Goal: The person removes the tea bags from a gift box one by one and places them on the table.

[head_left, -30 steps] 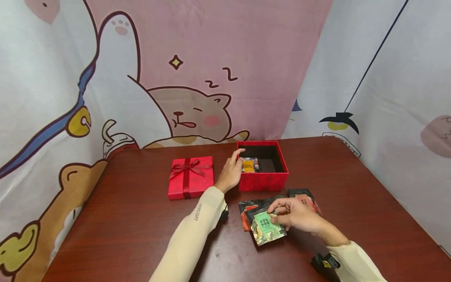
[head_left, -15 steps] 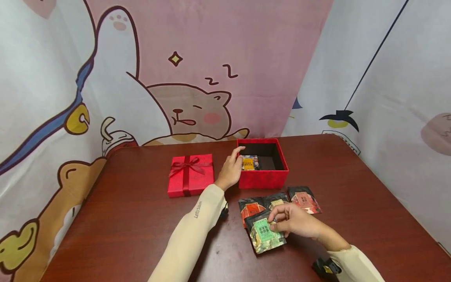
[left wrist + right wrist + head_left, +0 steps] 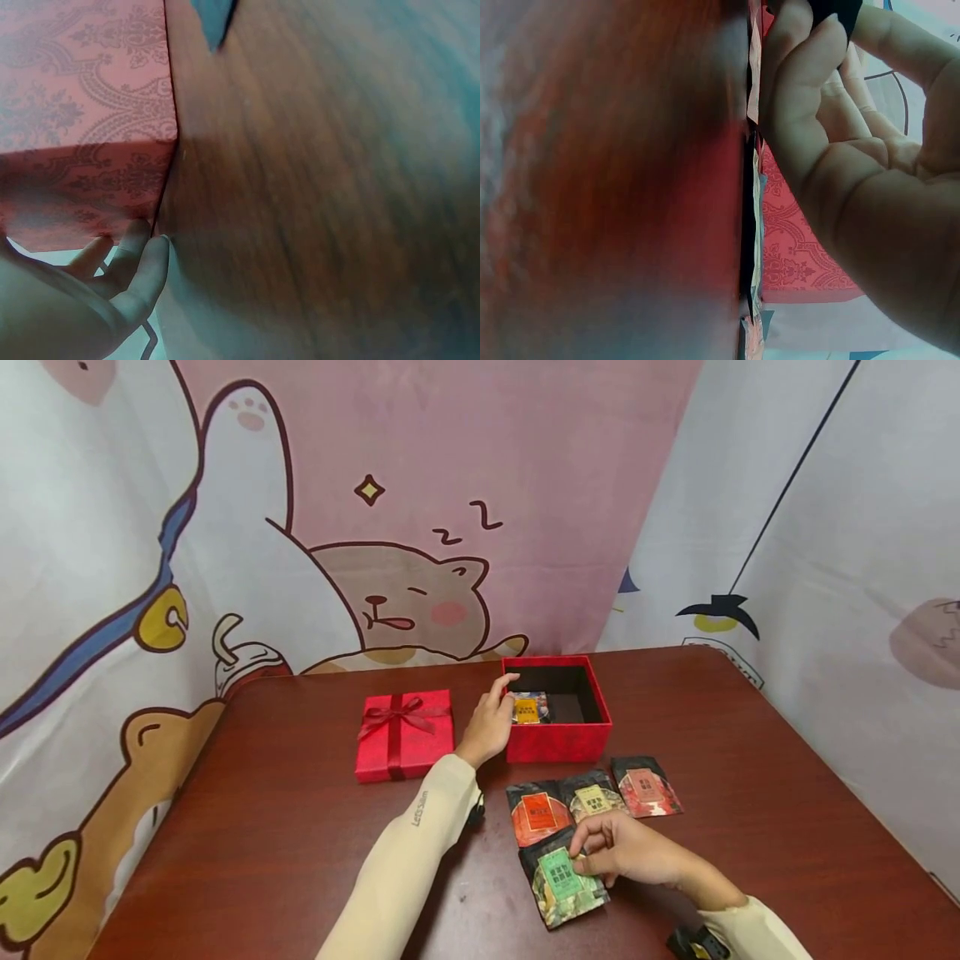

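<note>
The red box stands uncovered with an orange-labelled packet in its left end, while the left hand rests against its left side, fingers slightly spread. The right hand pinches the green packet between thumb and forefinger in front of the box (whether it touches the table I cannot tell). Between them lie the red packet and the cream packet, whose lower edge the right hand hides, with the pink packet to their right and the bowed lid left of the box.
</note>
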The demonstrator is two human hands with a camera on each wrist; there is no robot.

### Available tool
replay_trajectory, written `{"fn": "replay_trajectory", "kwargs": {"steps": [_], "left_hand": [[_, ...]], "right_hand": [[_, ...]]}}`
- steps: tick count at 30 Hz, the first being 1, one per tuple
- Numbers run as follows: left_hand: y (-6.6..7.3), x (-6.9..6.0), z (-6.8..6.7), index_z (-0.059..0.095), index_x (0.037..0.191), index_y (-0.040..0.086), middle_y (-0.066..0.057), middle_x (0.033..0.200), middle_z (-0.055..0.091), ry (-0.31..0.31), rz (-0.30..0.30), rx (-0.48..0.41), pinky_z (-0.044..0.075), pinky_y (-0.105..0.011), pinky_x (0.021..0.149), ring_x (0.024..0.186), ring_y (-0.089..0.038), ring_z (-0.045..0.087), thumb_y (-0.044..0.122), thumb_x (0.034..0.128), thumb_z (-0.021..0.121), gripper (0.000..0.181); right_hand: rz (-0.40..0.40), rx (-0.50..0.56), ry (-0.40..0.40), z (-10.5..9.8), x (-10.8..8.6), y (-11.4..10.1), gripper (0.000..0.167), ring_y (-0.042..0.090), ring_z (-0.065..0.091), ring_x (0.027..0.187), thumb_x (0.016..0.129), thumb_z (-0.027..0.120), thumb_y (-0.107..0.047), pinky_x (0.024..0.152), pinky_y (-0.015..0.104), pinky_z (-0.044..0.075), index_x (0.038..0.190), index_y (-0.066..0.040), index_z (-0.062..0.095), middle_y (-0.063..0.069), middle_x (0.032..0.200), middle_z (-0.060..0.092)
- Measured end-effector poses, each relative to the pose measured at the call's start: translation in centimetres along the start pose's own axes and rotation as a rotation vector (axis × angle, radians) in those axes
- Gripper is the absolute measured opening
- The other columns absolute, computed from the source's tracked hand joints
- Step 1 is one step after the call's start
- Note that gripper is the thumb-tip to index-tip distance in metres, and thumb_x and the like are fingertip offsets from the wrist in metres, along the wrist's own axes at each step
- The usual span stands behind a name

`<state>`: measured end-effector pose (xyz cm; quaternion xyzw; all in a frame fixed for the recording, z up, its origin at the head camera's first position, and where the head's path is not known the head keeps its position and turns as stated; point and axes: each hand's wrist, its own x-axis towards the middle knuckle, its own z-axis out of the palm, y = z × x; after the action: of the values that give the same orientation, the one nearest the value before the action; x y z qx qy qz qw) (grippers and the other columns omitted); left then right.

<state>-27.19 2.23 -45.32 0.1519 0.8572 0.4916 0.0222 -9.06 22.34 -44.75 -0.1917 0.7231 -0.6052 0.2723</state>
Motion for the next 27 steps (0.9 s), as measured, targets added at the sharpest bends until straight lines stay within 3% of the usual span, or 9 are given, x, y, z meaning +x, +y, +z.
{"fn": "replay_trajectory", "kwargs": {"steps": [19, 27], "left_hand": [[-0.1, -0.3, 0.0, 0.037, 0.148, 0.037, -0.009, 0.114, 0.053, -0.017, -0.002, -0.005, 0.042, -0.049, 0.091, 0.114, -0.025, 0.049, 0.037, 0.1064, 0.03, 0.042], [0.0, -0.3, -0.1, 0.036, 0.148, 0.039, -0.01, 0.122, 0.052, -0.025, -0.009, -0.021, 0.042, -0.051, 0.092, 0.113, -0.026, 0.05, 0.037, 0.1064, 0.03, 0.042]], "right_hand": [[0.003, 0.015, -0.122, 0.6, -0.8, 0.5, 0.019, 0.002, 0.057, 0.065, 0.093, 0.064, -0.005, 0.053, 0.023, 0.052, 0.105, 0.011, 0.061, -0.004, 0.075, 0.065], [0.027, 0.054, -0.077, 0.1, -1.9, 0.1, 0.022, 0.01, 0.066, 0.071, 0.095, 0.06, -0.003, 0.056, 0.026, 0.054, 0.112, 0.012, 0.062, 0.021, 0.082, 0.07]]}}
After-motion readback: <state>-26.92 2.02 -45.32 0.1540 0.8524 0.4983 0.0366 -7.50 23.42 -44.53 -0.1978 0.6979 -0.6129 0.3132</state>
